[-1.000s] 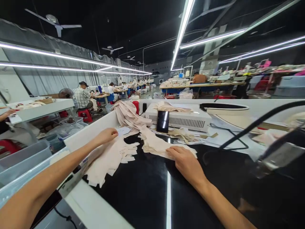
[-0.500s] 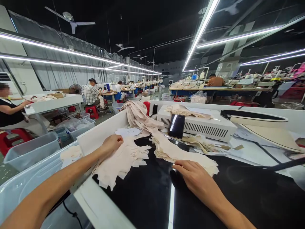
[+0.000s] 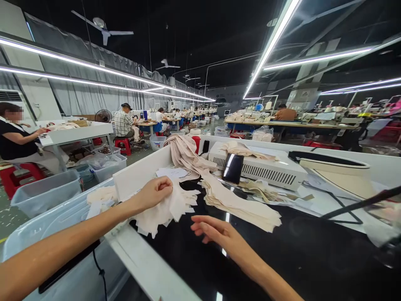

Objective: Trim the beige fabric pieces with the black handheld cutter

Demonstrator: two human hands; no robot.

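Note:
My left hand is closed in a pinch on a pale fabric piece, which hangs from the fingertips. Beneath it lies a fanned-out stack of cut fabric pieces with jagged edges, at the left of the glossy black tabletop. My right hand hovers over the tabletop to the right of the hanging piece. Its fingers are loosely bent and apart, with nothing in them. A second layered stack of beige fabric strips lies beyond the right hand, not touching it.
Behind the stacks are a bundle of pinkish fabric, a dark phone leaning on a white vented box, and a cream visor. A thin black bar crosses at right. Plastic bins stand at left.
My left hand has lifted a fabric piece off the left stack. My right hand has moved left, away from the beige strips, and its fingers have parted. The view has shifted slightly.

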